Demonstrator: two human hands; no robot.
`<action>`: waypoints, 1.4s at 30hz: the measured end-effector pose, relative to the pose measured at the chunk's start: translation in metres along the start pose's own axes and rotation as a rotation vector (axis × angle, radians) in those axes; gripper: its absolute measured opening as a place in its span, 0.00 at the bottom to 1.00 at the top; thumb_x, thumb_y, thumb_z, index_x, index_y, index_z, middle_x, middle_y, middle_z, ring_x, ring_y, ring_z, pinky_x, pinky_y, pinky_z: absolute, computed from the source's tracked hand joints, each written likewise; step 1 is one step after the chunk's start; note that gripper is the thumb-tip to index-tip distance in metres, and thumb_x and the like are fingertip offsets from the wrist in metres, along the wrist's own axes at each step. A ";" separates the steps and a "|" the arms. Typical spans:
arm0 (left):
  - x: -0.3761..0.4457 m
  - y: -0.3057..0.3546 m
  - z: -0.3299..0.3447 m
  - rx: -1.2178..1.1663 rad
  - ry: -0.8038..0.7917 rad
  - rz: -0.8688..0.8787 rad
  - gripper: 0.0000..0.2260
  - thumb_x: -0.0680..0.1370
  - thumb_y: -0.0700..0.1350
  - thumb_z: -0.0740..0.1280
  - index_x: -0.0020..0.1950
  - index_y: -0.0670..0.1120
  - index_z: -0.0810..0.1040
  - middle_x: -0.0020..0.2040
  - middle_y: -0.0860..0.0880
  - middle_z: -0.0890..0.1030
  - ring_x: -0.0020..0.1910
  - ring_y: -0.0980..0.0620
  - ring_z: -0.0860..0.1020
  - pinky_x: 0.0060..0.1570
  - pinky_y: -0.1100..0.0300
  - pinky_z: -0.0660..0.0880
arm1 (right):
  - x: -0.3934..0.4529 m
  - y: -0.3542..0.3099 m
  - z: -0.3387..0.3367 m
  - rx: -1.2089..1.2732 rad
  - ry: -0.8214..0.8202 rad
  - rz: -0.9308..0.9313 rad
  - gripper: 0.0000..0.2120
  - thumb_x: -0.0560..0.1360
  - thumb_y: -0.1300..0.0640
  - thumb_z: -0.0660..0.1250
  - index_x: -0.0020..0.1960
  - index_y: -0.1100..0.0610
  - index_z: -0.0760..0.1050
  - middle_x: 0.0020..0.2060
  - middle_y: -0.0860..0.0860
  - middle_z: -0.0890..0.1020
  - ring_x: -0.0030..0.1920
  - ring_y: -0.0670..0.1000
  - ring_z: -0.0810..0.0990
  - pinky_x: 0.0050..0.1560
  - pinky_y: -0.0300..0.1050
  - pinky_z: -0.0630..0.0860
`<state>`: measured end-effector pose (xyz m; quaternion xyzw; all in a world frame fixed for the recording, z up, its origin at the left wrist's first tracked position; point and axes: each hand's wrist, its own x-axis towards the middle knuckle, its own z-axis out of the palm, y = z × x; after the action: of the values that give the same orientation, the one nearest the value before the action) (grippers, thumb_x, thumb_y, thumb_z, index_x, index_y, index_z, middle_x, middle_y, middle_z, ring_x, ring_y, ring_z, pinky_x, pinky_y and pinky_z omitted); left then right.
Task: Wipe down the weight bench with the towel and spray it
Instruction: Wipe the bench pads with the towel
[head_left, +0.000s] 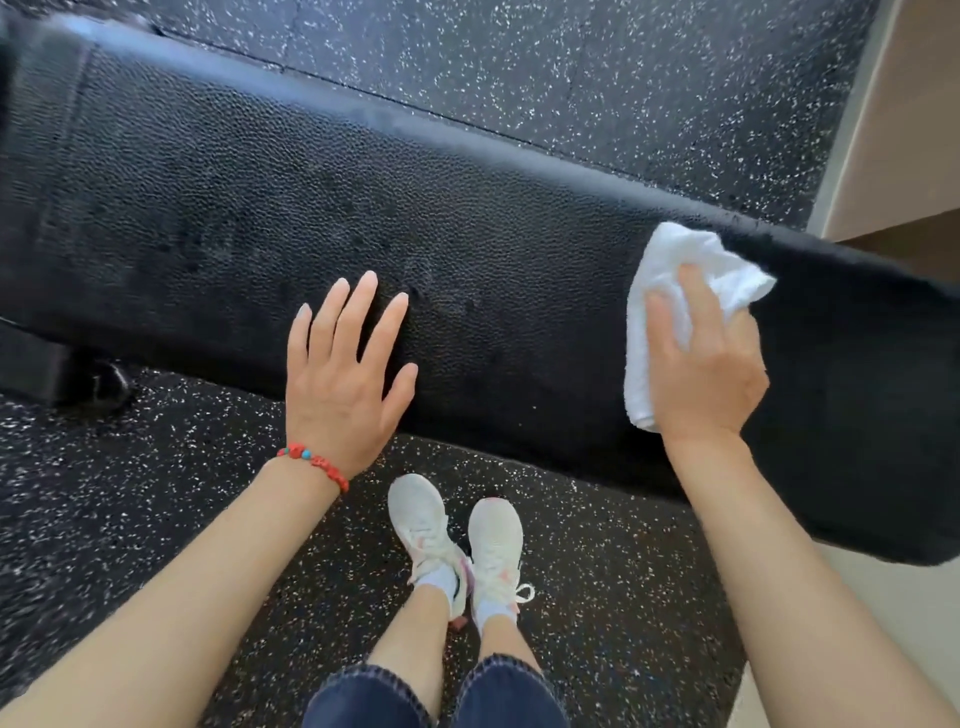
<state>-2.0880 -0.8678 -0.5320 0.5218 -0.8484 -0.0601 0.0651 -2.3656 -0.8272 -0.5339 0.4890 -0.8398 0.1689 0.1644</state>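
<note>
Standing at the near long side of the weight bench (208, 208); white shoes (457, 540) on speckled floor (130, 519) just short of its edge.

Left hand (343, 384): fingers spread wide, palm down, holding nothing. Heel of the hand sits over the near edge of the pad, fingertips reaching onto the textured top. Flat contact or hovering just above: cannot tell. Red bead bracelet (314, 464) at the wrist.

Right hand (706, 374): closed over a bunched white towel (670, 270), pressing it to the pad. Towel shows ahead of the fingers and to their left; some of it lies hidden under the palm.

Key relation: bench long axis runs left-right across the body, tilted slightly in view. The towel hand is near the right end, so most of the pad lies to its left, past the left hand. Judgement: the next stroke calls for a leftward sweep along the long axis, and the left hand lies in that path.

Faint dull patches beyond the left fingertips, possibly moisture; uncertain.

Spray bottle: not in view.

Beyond the bench, more speckled floor.
</note>
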 end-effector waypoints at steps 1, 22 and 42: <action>0.000 0.000 0.000 -0.001 0.005 -0.002 0.23 0.77 0.51 0.58 0.70 0.44 0.67 0.70 0.39 0.67 0.69 0.40 0.62 0.67 0.41 0.57 | -0.004 0.015 -0.004 -0.005 -0.006 0.065 0.10 0.71 0.53 0.70 0.51 0.56 0.81 0.32 0.60 0.78 0.28 0.59 0.76 0.24 0.44 0.72; 0.012 -0.036 -0.016 -0.069 0.032 0.117 0.21 0.77 0.50 0.60 0.69 0.45 0.70 0.70 0.40 0.68 0.69 0.40 0.64 0.68 0.43 0.55 | -0.068 -0.061 -0.031 0.006 -0.031 0.634 0.15 0.74 0.49 0.63 0.55 0.54 0.80 0.36 0.61 0.79 0.37 0.61 0.78 0.34 0.44 0.70; 0.014 -0.108 -0.020 -0.073 0.007 0.166 0.21 0.77 0.51 0.60 0.68 0.46 0.71 0.70 0.40 0.69 0.68 0.38 0.67 0.65 0.38 0.60 | -0.062 -0.211 -0.013 -0.045 -0.080 0.194 0.12 0.72 0.52 0.65 0.48 0.58 0.82 0.27 0.57 0.75 0.25 0.54 0.72 0.23 0.41 0.67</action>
<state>-1.9962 -0.9297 -0.5296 0.4472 -0.8858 -0.0836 0.0916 -2.1500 -0.8725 -0.5238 0.4081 -0.8926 0.1455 0.1247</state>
